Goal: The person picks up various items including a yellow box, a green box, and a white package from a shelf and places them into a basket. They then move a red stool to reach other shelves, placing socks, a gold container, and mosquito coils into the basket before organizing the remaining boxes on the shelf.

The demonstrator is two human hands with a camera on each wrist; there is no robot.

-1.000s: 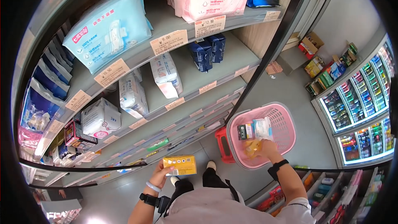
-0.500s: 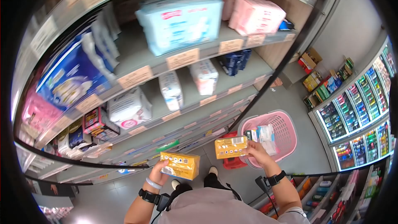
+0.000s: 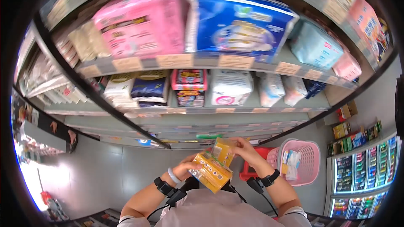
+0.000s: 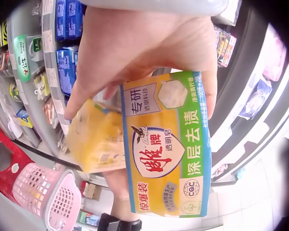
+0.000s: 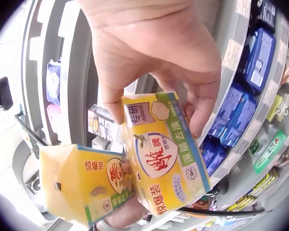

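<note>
My left hand (image 3: 185,169) grips a yellow soap pack (image 3: 212,176) wrapped in clear film, held in front of my body. Its printed front, with green and blue edging, faces the left wrist camera. A second soap pack (image 5: 164,154) of the same design is pinched between the thumb and fingers of my right hand (image 3: 249,151). In the head view this second pack overlaps the upper edge of the first. Both packs are tilted, and both are clear of the shelves. The right wrist view shows the left hand's pack (image 5: 82,183) beside the other.
A pink basket (image 3: 313,159) with a few packages inside stands on the floor to the right, beside a red plastic stool (image 3: 249,170). Ahead are shelves with a pink package (image 3: 134,27) and a blue package (image 3: 244,25). Lit drink coolers (image 3: 362,170) line the right.
My right hand has come up out of the basket with the second soap pack and brought it over to the one in my left hand. The head view has turned left along the shelves.
</note>
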